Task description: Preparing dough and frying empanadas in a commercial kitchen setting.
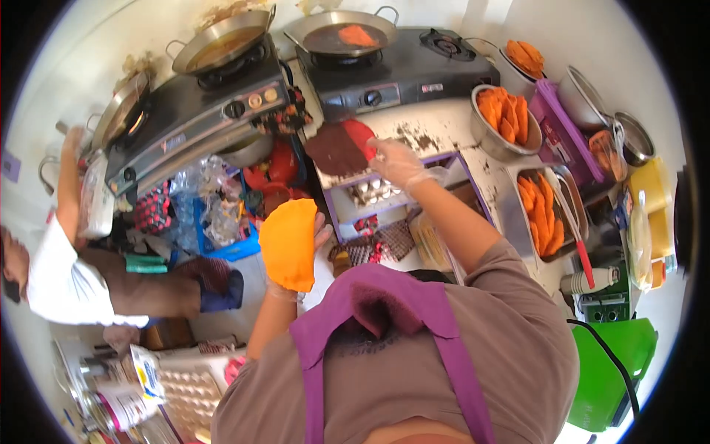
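My left hand (321, 230), in a clear plastic glove, holds up a bright orange half-moon pastry (288, 244) with a curved edge. The pastry hides most of the palm. My right hand (395, 162), also gloved, has its fingertips at the red edge of a flat round sheet (338, 150). That sheet is mostly dark brown with a red section on its right, and it lies on the stained white worktop (455, 125). Whether the right fingers pinch the sheet or only touch it is unclear.
A pan of oil with an orange piece (358, 36) sits on the far stove (405, 72). Fried orange pastries fill a metal bowl (507, 150) and a tray (574, 244) with red-handled tongs (583, 261). At left, another person (72, 277) reaches toward a pan (122, 105).
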`<state>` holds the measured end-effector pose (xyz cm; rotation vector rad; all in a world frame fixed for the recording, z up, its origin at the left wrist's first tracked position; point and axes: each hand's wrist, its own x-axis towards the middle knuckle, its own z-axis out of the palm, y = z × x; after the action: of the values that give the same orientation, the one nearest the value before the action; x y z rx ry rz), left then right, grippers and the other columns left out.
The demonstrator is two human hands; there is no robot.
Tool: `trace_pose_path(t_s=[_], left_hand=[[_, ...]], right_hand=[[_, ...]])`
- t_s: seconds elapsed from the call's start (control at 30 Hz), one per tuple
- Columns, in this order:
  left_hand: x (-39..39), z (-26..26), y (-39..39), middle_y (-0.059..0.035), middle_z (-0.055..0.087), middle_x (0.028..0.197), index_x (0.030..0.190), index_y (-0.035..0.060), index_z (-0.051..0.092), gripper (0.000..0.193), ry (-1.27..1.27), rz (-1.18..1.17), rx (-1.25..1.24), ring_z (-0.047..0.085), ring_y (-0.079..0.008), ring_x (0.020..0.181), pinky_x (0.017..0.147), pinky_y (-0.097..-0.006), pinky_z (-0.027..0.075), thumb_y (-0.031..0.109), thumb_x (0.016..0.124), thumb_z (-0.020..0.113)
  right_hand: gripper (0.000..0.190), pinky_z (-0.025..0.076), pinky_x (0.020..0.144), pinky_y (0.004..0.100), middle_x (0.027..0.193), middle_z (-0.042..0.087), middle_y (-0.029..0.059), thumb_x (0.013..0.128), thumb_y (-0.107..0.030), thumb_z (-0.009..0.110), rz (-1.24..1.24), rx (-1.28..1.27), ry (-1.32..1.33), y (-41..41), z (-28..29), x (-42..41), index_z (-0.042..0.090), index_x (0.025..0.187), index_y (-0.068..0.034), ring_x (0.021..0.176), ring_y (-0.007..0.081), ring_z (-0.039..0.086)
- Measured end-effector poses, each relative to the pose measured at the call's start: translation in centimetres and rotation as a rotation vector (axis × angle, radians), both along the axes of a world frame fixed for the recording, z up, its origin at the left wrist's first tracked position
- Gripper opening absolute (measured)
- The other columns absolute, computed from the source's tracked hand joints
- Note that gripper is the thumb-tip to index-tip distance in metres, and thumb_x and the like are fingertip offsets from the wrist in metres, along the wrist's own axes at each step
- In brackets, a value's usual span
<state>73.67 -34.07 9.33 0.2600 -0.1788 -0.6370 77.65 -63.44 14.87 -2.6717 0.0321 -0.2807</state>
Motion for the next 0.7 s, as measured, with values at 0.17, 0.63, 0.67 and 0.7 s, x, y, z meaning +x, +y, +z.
trace_pose_path(t_s=[0.17,0.63,0.67,0.7], left_hand=[[9.5,2.0,0.8,-0.0157,0.035,0.142,0.138,0.0122,0.036,0.069,-0.051,-0.064,0.099,0.029,-0.0416,0.131,0.107,-0.0556,0.023,0.060,0.089,0.039],[19.4,6.5,-6.7,-0.0159,0.040,0.139,0.135,0.0084,0.039,0.068,0.166,-0.094,0.142,0.036,-0.0388,0.128,0.106,-0.0521,0.030,0.059,0.090,0.041],[19.8,7.0,-7.7,-0.0159,0.040,0.139,0.135,0.0084,0.039,0.068,0.175,-0.083,0.142,0.036,-0.0388,0.128,0.106,-0.0521,0.030,0.059,0.090,0.041],[20.2,7.5,-8.8,-0.0157,0.042,0.137,0.134,0.0078,0.040,0.068,0.190,-0.087,0.117,0.038,-0.0387,0.127,0.105,-0.0513,0.031,0.059,0.090,0.040]], right_hand=[[0.024,0.051,0.069,0.0426,0.087,0.062,0.0103,0.082,-0.011,0.052,-0.367,-0.527,-0.195,-5.6,-2.8,12.7,0.056,0.105,-0.007,0.081,0.0304,0.065],[0.054,0.042,0.091,0.0474,0.108,0.061,0.0238,0.090,-0.048,0.043,-0.472,0.096,0.524,-7.5,1.8,17.2,0.064,0.104,-0.001,0.105,0.0367,0.057],[0.054,0.043,0.090,0.0461,0.109,0.061,0.0236,0.090,-0.049,0.046,-0.351,0.174,0.377,-7.2,2.4,16.6,0.062,0.110,-0.001,0.103,0.0360,0.058],[0.056,0.044,0.089,0.0448,0.110,0.061,0.0233,0.089,-0.049,0.048,-0.240,0.253,0.227,-6.8,2.5,15.7,0.059,0.115,-0.002,0.102,0.0352,0.059]])
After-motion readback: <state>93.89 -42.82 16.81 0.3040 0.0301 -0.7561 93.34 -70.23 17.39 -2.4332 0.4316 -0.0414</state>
